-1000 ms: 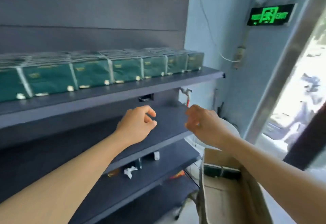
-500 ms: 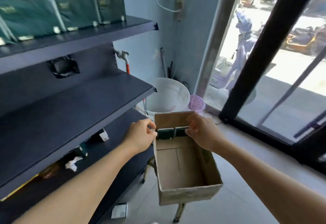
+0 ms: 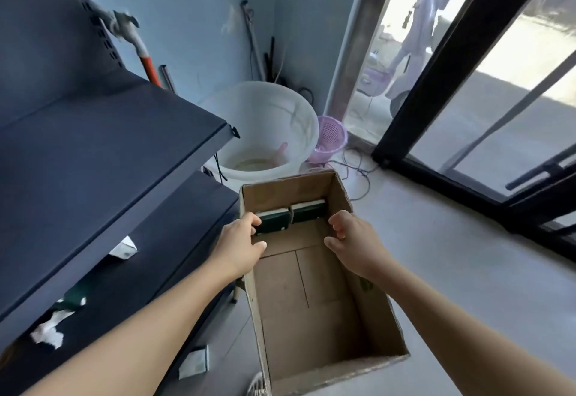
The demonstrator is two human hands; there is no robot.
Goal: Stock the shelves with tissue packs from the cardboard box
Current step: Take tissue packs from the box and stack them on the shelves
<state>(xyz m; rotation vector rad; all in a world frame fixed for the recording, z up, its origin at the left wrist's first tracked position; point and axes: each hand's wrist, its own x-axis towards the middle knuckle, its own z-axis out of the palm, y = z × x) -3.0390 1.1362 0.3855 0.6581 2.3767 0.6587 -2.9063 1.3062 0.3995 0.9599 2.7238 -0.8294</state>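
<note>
Two dark green tissue packs (image 3: 290, 216) stand side by side against the far wall of the open cardboard box (image 3: 314, 286), which is otherwise bare down to its bottom flaps. We have both hands reaching into it from above. Our left hand (image 3: 241, 247) is at the box's left wall, its fingers curled round the left end of the nearer pack, touching its edge. Our right hand (image 3: 353, 244) is just beside the right-hand pack, fingers loosely bent and holding nothing, a small gap between fingertips and pack. To the left, the dark shelves (image 3: 103, 158) run away from us, the upper board bare, with scraps of white wrapping (image 3: 48, 331) lying on the lower one. Beyond the box stand a white bucket (image 3: 265, 121) and a small pink basket (image 3: 330, 138), near the glass door (image 3: 467, 99).
</note>
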